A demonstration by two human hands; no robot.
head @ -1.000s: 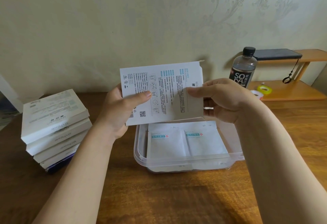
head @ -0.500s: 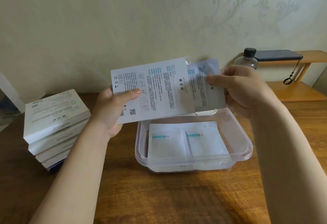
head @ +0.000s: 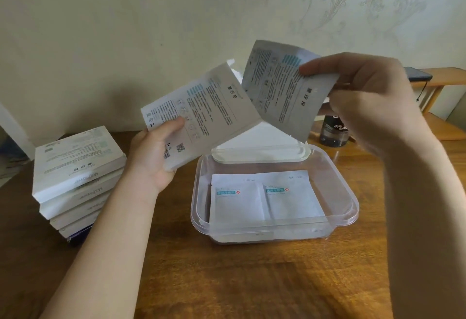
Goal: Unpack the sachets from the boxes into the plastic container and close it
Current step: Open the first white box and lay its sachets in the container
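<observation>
My left hand point(head: 153, 157) grips a flat white printed box point(head: 201, 114), tilted with its open end up and to the right. My right hand point(head: 363, 102) pinches a bundle of printed sachets point(head: 285, 89), fully out of the box and held in the air above the far rim of the container. The clear plastic container point(head: 350, 207) stands open on the wooden table, with two white sachets point(head: 264, 197) lying side by side on its bottom. Its translucent lid point(head: 259, 153) lies behind it, against the far rim.
A stack of several white boxes point(head: 78, 175) stands at the left on the table. A dark bottle point(head: 332, 129) stands behind my right hand. A low wooden shelf point(head: 443, 122) with a dark phone point(head: 418, 74) is at the far right.
My right hand has drawn the sachets out of the box's right end and lifted them up and right. My left hand has tilted the box and moved it left.
</observation>
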